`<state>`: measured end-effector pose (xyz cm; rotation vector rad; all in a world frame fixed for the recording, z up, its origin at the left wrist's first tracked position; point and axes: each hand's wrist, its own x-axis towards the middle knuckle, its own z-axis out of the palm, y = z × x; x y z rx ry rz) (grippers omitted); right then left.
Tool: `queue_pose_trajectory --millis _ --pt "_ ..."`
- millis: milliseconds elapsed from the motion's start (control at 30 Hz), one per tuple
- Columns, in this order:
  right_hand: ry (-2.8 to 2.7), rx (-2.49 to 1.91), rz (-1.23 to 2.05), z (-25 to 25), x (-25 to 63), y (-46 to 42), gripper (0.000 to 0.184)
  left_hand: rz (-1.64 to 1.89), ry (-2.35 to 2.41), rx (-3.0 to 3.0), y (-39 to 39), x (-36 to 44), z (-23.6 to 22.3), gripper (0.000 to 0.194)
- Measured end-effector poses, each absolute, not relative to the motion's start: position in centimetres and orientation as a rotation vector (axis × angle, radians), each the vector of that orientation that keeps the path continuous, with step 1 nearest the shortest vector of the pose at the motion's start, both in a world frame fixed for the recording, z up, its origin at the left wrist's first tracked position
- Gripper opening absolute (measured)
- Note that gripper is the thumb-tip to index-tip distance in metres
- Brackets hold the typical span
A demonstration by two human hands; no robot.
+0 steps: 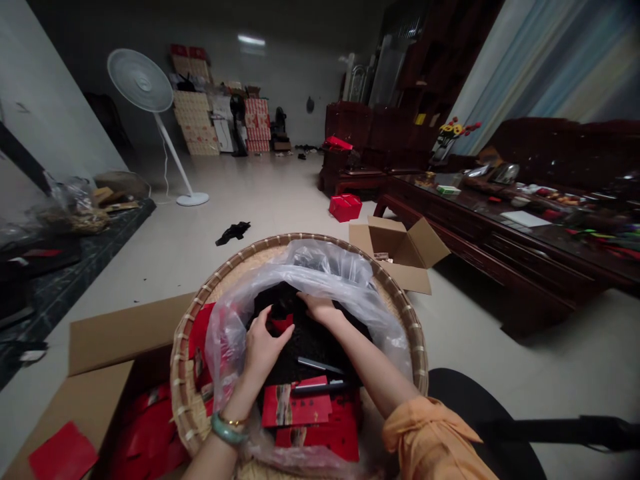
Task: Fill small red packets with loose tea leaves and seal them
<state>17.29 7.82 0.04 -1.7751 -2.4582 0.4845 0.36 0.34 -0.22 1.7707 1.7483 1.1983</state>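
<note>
I read left hand (pixel 264 352) curled, grip unclear | right hand (pixel 320 310) open on dark filling (pixel 305 337) | plastic bag (pixel 295 270) inside basket (pixel 300 238)

The left hand (pixel 263 347) and right hand (pixel 320 310) sit inside a crumpled, transparent plastic bag (pixel 300 267), whose wall rises just beyond the fingertips and to either side of them. Beneath the fingers lies a dark, loose heap (pixel 305 337). Flat red cartons (pixel 295 407) and slim, dark metallic bars (pixel 320 385) crowd the space nearer the wrists. Open air lies above the fingers. Further out, a round, woven bamboo tray rim (pixel 300 241) circles the bag, and a brown cardboard box (pixel 100 373) stands just past it, left of the fingers.
</note>
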Motion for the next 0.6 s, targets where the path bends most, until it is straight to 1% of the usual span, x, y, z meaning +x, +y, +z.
queue_pose_trajectory --millis 167,267,367,467,500,533,600 --pt "-2.462 -1.715 0.541 -0.7 17.8 7.8 0.043 1.187 1.762 1.769 0.1 0.1 -0.4 0.056" --pt "-2.448 -1.671 0.573 -0.9 18.5 7.4 0.039 1.184 1.764 1.761 0.0 -0.2 -0.3 0.056" --pt "-2.438 -1.560 0.585 -0.6 18.9 6.4 0.044 1.174 1.781 1.743 0.0 -0.4 -0.1 0.057" --pt "-2.553 -1.336 0.580 0.0 18.5 5.0 0.061 1.160 1.802 1.740 0.0 -0.4 0.1 0.059" --pt "-2.602 -1.293 0.562 0.2 18.2 4.5 0.063 1.157 1.807 1.743 0.0 -0.4 0.1 0.059" --pt "-2.638 -1.284 0.536 0.4 17.9 4.1 0.061 1.157 1.808 1.749 0.0 -0.4 0.1 0.059" --pt "-2.654 -1.360 0.475 0.6 17.3 3.7 0.049 1.169 1.799 1.764 0.1 -0.4 0.0 0.059"
